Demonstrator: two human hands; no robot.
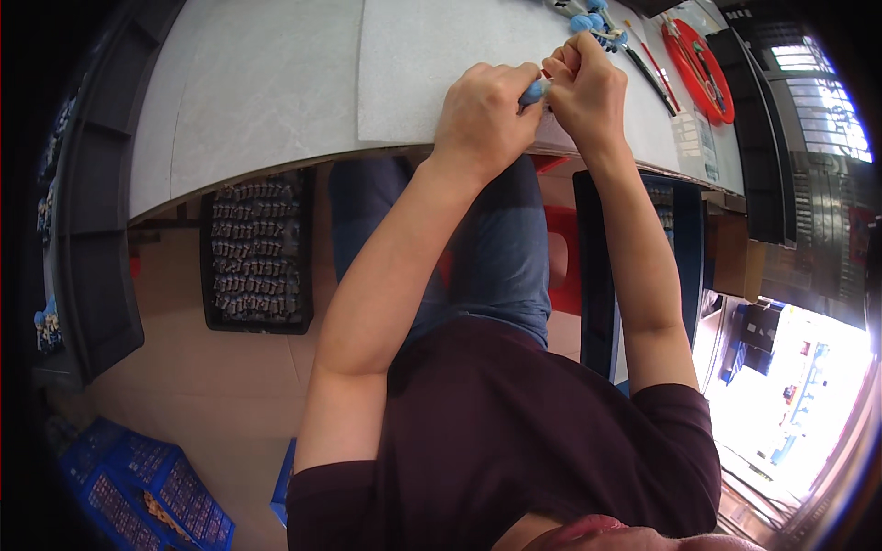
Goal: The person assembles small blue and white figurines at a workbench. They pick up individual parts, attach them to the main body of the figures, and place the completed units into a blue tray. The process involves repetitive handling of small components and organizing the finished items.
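My left hand [491,115] is closed around a small light-blue and white piece [533,93], whose blue end shows between the fingers. It looks like part of a little figurine. Against it, my right hand [588,92] is curled shut, fingertips pinched together beside the piece's pale end. A speck of red shows between the two hands, but what the right fingers grip is hidden. Both hands are raised over the near edge of a white foam sheet [404,83] on the table. Past the right hand lie several blue and white figurine parts [595,20].
A black-handled tool [650,81] and a thin red stick [654,66] lie right of my hands, near a red tray [718,108] holding tools. Below the table, a black crate [209,303] holds rows of small pieces. Dark racks [96,239] stand left; blue crates [179,491] sit lower left.
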